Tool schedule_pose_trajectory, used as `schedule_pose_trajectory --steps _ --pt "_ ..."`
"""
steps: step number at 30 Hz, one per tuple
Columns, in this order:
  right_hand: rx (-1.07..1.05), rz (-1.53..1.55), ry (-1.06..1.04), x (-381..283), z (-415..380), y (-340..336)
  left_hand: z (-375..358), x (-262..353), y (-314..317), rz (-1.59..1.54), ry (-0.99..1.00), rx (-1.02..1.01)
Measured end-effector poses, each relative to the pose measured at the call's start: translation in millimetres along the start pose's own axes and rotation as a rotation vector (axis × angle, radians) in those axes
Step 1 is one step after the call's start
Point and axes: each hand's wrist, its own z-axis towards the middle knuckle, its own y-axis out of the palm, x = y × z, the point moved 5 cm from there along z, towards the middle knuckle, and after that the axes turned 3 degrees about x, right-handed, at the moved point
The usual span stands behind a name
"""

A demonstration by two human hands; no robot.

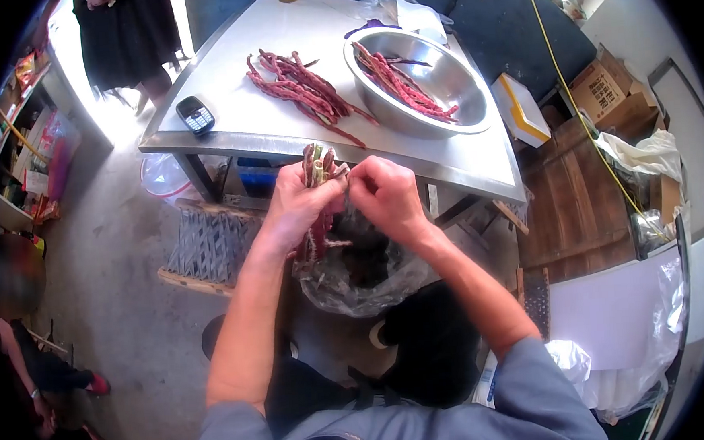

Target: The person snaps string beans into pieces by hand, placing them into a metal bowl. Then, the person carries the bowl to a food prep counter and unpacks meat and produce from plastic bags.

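My left hand (293, 210) is closed round a bundle of long, dark red bean pods (314, 237), their pale green ends poking up above the thumb. The lower part of the bundle hangs below the fist. Close against the top of the bundle, my right hand (384, 195) is closed in a pinch; what its fingertips hold is too small to make out. Below both hands sits a clear plastic bag (356, 292) with dark contents. On the table (242, 138) ahead lies a loose pile of similar red pods (299, 86). More pods (400, 84) rest in a metal basin (439, 69).
A mobile phone (196, 115) lies at the table's left corner. A woven stool (208, 241) stands below it. Two other people are partly visible, one in dark clothing (127, 36) behind the table, another at the lower left. A cardboard box (610, 87) stands right.
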Motion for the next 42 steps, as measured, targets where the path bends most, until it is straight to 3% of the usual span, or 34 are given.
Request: schedule_pose_trajectory --steps 2,4,6,8,10,13,14,16,20,23,30,33,35,40,42 --pt "0.069 0.079 0.116 0 -4 3 0 -3 0 -0.068 -0.007 0.039" --pt "0.077 0.536 0.668 10 -12 10 2 -5 3 -0.165 -0.003 0.018" --pt "0.274 0.738 0.717 31 -14 9 -4 -3 6 -0.199 -0.012 0.010" --pt "0.420 0.709 0.766 69 -17 1 -8 3 8 -0.233 -0.023 0.000" --pt "0.320 0.550 0.770 72 -22 -8 -9 3 -5 -0.279 -0.099 0.107" --pt "0.021 0.195 0.646 64 -35 -6 -6 5 -18 -0.307 -0.062 0.131" --pt "0.023 0.193 0.646 66 -34 -7 -6 7 -22 -0.299 -0.038 0.178" --pt "-0.047 -0.097 0.434 61 -22 -9 -4 5 -26 -0.277 -0.028 0.189" --pt "-0.055 -0.202 0.424 62 8 -5 -2 4 -36 -0.341 -0.007 0.243" --pt "0.057 -0.342 0.236 70 27 -1 -2 5 -40 -0.298 0.000 0.285" --pt "-0.079 -0.398 0.191 94 37 16 3 -1 -46 -0.281 0.023 0.271" --pt "-0.034 -0.240 0.181 79 26 13 3 -1 -44 -0.243 0.017 0.267" --pt "0.002 -0.106 0.338 69 14 9 3 -7 -45 -0.175 0.005 0.262" --pt "-0.014 -0.017 0.381 47 -5 7 7 -22 -34 0.012 -0.009 0.166" --pt "-0.054 0.139 0.574 52 -12 11 8 -28 -25 -0.016 -0.057 0.141"
